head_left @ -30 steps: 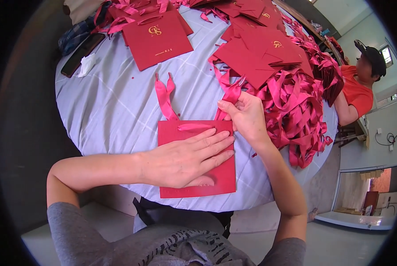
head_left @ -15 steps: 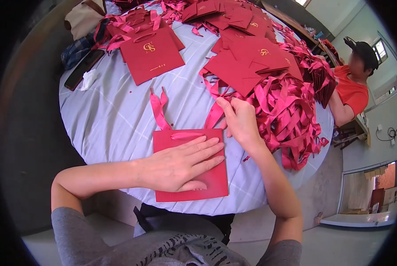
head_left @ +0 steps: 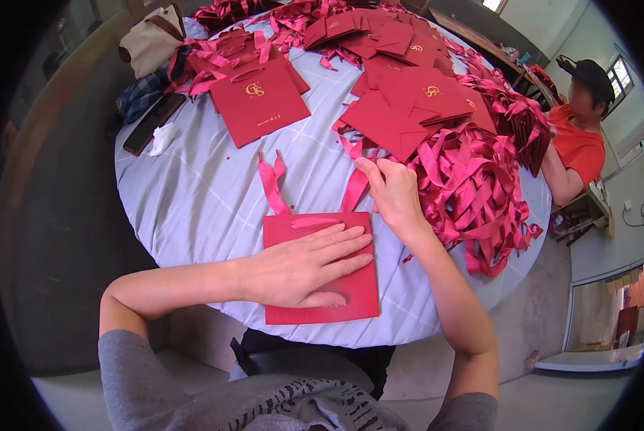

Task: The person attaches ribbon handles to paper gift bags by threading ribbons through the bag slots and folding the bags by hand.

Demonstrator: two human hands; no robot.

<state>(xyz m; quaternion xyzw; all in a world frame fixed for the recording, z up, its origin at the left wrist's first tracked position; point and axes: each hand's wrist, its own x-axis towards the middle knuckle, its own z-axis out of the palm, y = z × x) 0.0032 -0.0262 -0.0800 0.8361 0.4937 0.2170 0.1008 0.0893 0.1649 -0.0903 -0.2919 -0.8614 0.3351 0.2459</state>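
Desk (head_left: 192,188), pale-covered, occupies the centre of the frame. Stacked bags (head_left: 437,100), dark red, spread over its upper centre and right; just below them, at centre right, lies a loose pink ribbon heap (head_left: 473,190). One red bag (head_left: 358,289) lies flat at lower centre, near the desk's lower edge. Left hand (head_left: 309,267) rests on it palm down, fingers extended, gripping nothing. Right hand (head_left: 395,192), above and right of the bag's top edge, has its fingers closed in an apparent pinch on the right tail (head_left: 354,189), which rises from that edge; the left tail (head_left: 272,188) lies loose. Step in hand, as judged: drawing or straightening the right tail while the palm steadies the bag. Next move calls for an even pull and firm palm pressure, lest the bag slide.
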